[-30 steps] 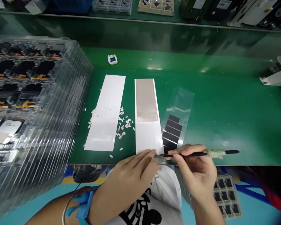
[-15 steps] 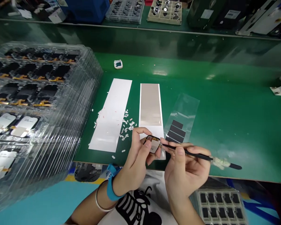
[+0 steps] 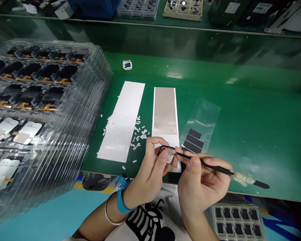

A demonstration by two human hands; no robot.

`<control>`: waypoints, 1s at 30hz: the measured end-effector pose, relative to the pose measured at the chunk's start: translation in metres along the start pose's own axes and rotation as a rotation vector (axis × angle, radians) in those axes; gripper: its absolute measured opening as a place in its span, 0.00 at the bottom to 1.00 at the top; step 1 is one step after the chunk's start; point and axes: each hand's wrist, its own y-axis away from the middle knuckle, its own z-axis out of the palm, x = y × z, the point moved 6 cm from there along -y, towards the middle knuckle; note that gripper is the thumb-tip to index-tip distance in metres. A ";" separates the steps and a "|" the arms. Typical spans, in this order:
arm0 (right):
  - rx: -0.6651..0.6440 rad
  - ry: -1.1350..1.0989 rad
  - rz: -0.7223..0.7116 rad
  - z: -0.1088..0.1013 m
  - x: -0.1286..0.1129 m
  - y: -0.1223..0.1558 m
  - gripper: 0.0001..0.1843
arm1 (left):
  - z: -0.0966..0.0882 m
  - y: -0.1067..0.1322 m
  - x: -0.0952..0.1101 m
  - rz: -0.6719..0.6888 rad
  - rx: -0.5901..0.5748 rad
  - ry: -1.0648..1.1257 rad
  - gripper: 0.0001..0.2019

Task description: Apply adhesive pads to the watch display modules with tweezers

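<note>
My left hand (image 3: 150,167) pinches a small display module (image 3: 170,156), dark-edged with a pale plate on its back, just above the bench's front edge. In my right hand (image 3: 203,180) are black tweezers (image 3: 217,168), with pale wrapping near their rear end. Their tips touch or nearly touch the module's right side; whether they grip anything there is too small to tell. Beneath the hands lies a white-edged sheet with a beige film (image 3: 165,110). A clear film with black strips (image 3: 193,139) lies right of it.
Tall stacked clear trays (image 3: 90,100) of display modules stand left. A white strip (image 3: 122,120) lies on the green bench among scattered paper bits (image 3: 143,134). Farther back sits a small white frame (image 3: 127,65). Another tray (image 3: 237,219) is below the bench edge, right.
The view has shifted slightly, so the bench items sit a little differently in frame. The module appears tilted a bit differently in my left hand; the tweezers stay at its right side.
</note>
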 end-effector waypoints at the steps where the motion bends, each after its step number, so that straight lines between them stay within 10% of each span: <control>1: 0.001 0.015 -0.005 0.000 0.000 0.000 0.10 | 0.000 0.000 0.000 0.000 0.000 -0.003 0.07; 18: 0.162 0.193 -0.082 -0.028 -0.013 -0.027 0.09 | -0.003 -0.002 0.002 0.024 0.082 -0.137 0.07; 24: -0.153 0.408 0.096 -0.056 0.012 -0.093 0.15 | 0.008 -0.002 0.005 -0.004 -0.137 -0.480 0.03; 30: -0.177 0.401 0.159 -0.061 0.032 -0.103 0.20 | 0.019 -0.008 0.006 0.059 -0.309 -0.849 0.07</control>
